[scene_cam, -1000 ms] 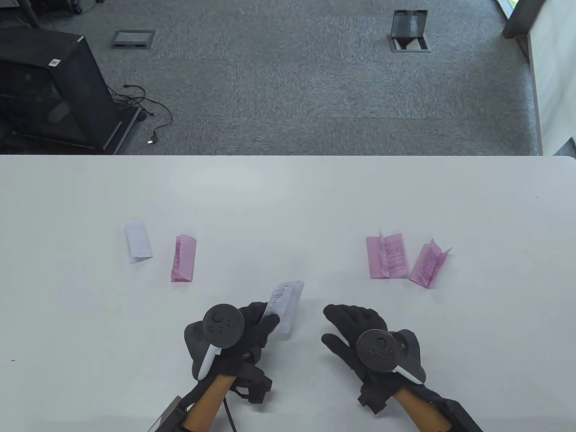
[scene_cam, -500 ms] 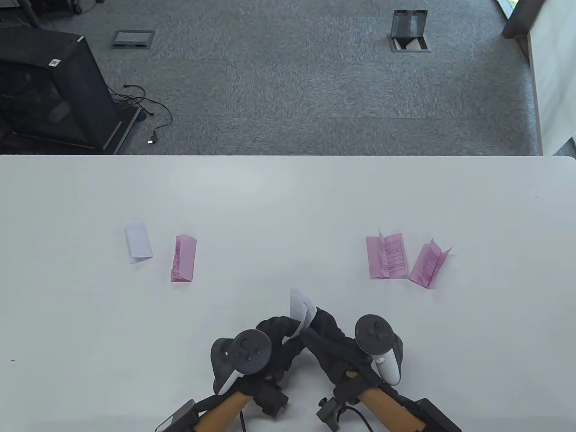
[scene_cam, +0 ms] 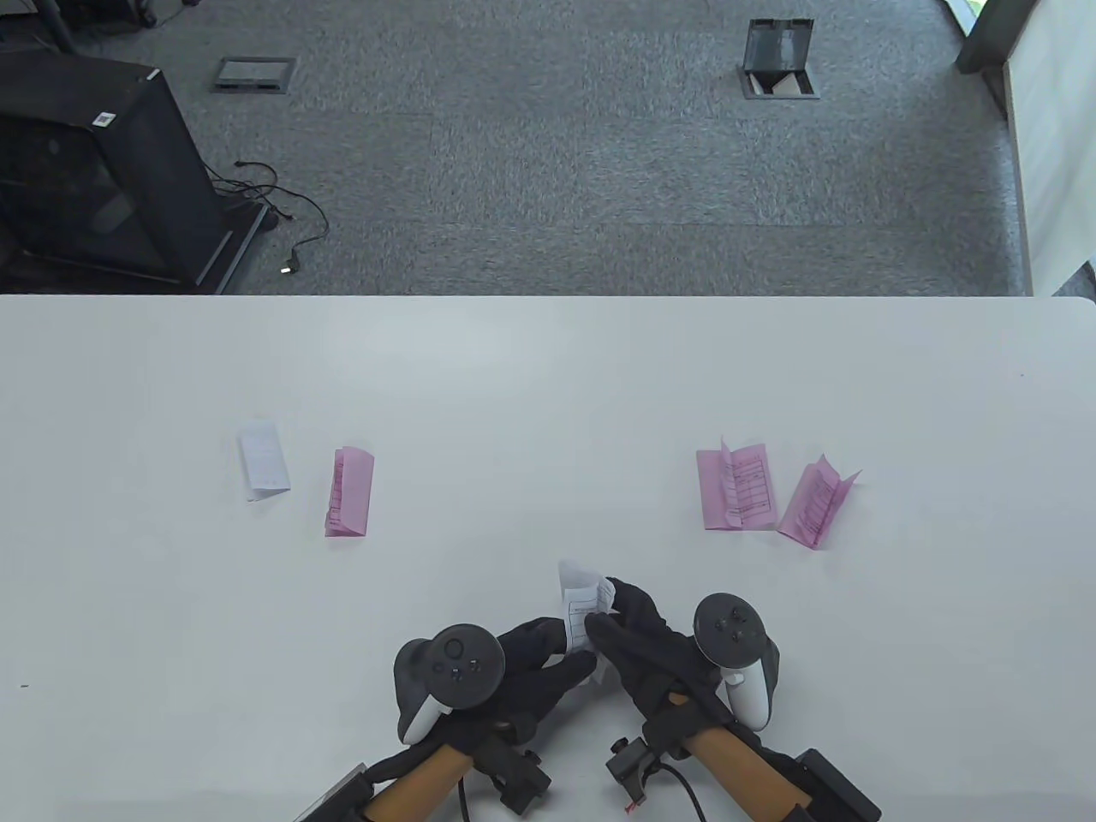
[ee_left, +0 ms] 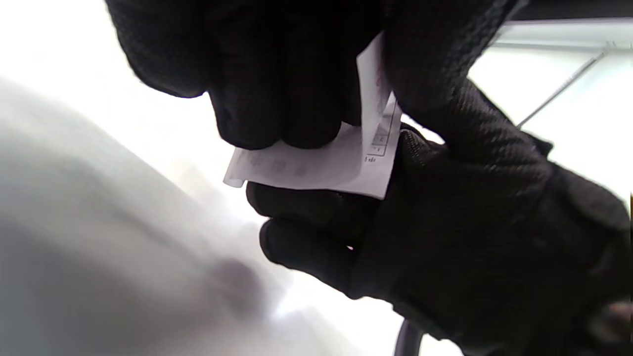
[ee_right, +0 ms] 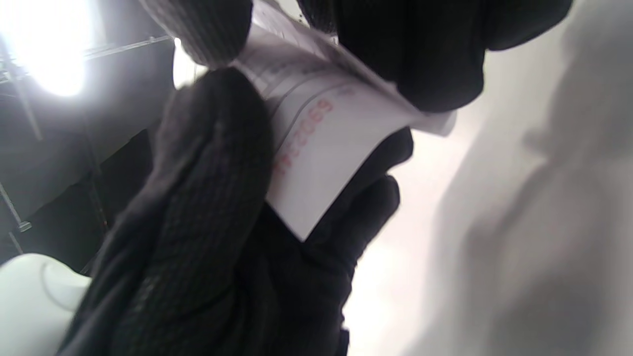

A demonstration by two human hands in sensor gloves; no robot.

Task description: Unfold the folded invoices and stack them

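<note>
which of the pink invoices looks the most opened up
The pink invoice left of the right-hand pair: it lies widest, printed grid showing. The tilted one beside it and the left one stay narrow.

table view overhead, faces down at table (scene_cam: 548, 385); wrist views close, blurry, seemingly share white invoice (scene_cam: 580, 610).

Grey carpet (scene_cam: 548, 171) beyond white table (scene_cam: 548, 385)

A small white invoice (scene_cam: 579, 610) with printed lines and red digits is pinched, partly folded, between both hands. Left of them lie a folded white slip (scene_cam: 264, 459) and a pink one (scene_cam: 350, 491); right, two half-open pink slips (scene_cam: 736, 487).
</note>
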